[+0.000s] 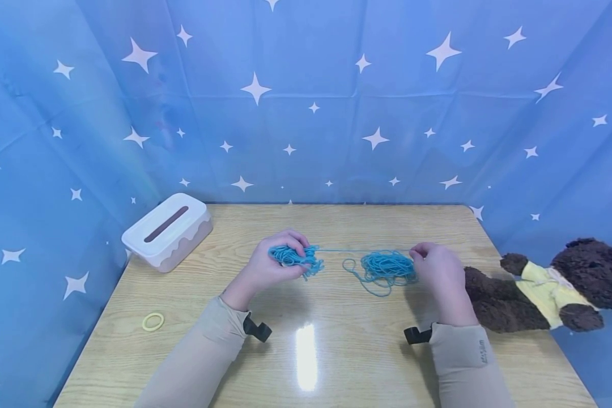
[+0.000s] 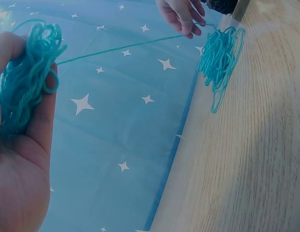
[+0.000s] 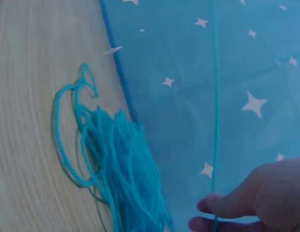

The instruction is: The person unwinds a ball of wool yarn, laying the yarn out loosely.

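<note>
In the head view my left hand (image 1: 267, 263) holds a gathered bundle of teal yarn (image 1: 288, 256), its loops sticking out past the fingers. The left wrist view shows that bundle (image 2: 29, 82) lying between thumb and fingers. A single taut strand (image 2: 126, 47) runs from it across to my right hand (image 1: 438, 272). The thumb and a finger of the right hand (image 3: 256, 198) pinch this strand in the right wrist view. Under the strand, a loose pile of the same yarn (image 1: 387, 266) rests on the table, with a loop trailing to its left.
A white and brown tissue box (image 1: 181, 238) stands at the table's back left. Nearer on the left lies a pale yellow ring (image 1: 153, 322). A dark brown plush toy in yellow clothing (image 1: 551, 292) lies over the right edge of the wooden table (image 1: 357, 362). Behind hangs a starry blue curtain (image 1: 306, 158).
</note>
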The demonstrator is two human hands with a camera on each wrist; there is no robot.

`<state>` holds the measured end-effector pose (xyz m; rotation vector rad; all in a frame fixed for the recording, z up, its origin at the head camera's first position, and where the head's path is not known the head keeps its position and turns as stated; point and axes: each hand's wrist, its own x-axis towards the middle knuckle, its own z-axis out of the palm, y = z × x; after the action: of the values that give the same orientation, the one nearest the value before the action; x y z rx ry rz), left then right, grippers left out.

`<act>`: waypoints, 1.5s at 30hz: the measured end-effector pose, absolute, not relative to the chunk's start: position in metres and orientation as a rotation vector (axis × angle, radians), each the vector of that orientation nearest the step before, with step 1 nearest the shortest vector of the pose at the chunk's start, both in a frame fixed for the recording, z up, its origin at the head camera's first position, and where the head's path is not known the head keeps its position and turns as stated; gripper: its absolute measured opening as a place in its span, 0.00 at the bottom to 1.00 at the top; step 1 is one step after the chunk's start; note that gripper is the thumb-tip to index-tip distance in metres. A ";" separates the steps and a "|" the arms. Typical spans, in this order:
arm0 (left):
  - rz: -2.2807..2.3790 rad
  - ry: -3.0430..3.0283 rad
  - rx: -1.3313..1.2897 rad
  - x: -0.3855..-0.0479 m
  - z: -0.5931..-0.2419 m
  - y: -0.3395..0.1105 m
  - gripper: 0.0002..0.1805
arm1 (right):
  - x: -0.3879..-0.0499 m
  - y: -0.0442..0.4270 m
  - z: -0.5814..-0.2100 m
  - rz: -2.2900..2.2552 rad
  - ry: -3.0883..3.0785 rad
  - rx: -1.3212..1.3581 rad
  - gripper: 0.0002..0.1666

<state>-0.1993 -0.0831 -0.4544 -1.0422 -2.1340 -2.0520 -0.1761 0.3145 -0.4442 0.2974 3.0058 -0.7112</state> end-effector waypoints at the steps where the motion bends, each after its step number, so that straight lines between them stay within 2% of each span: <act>1: -2.058 -2.134 -1.043 -0.199 -0.454 -0.083 0.13 | -0.176 0.312 -0.445 -0.693 2.996 0.256 0.23; 7: -2.065 -2.138 -1.046 -0.199 -0.455 -0.082 0.13 | -0.177 0.286 -0.448 -0.735 2.987 0.025 0.26; 14: -2.021 -2.141 -1.073 -0.199 -0.455 -0.082 0.13 | -0.173 0.230 -0.460 -1.314 2.883 -0.389 0.28; 18: -2.020 -2.135 -1.094 -0.198 -0.454 -0.080 0.14 | -0.167 0.199 -0.467 -1.509 2.698 -0.533 0.30; 23: -2.040 -2.125 -1.126 -0.197 -0.454 -0.079 0.15 | -0.158 0.176 -0.470 -1.592 2.586 -0.519 0.30; 29: -2.040 -2.127 -1.126 -0.196 -0.454 -0.079 0.15 | -0.157 0.171 -0.472 -1.624 2.694 -0.389 0.16; 32: -2.040 -2.127 -1.123 -0.197 -0.453 -0.079 0.14 | -0.158 0.175 -0.467 -1.654 2.751 -0.362 0.12; 39: -2.033 -2.132 -1.111 -0.197 -0.455 -0.080 0.15 | -0.162 0.202 -0.453 -1.796 2.836 -0.433 0.11; 45: -2.022 -2.131 -1.095 -0.197 -0.454 -0.080 0.15 | -0.166 0.233 -0.444 -1.831 2.887 -0.325 0.14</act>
<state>-0.1968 -0.0800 -0.4540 -1.0952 -2.1307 -2.0221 -0.1663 0.2329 -0.4437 -0.3255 2.8871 -1.8310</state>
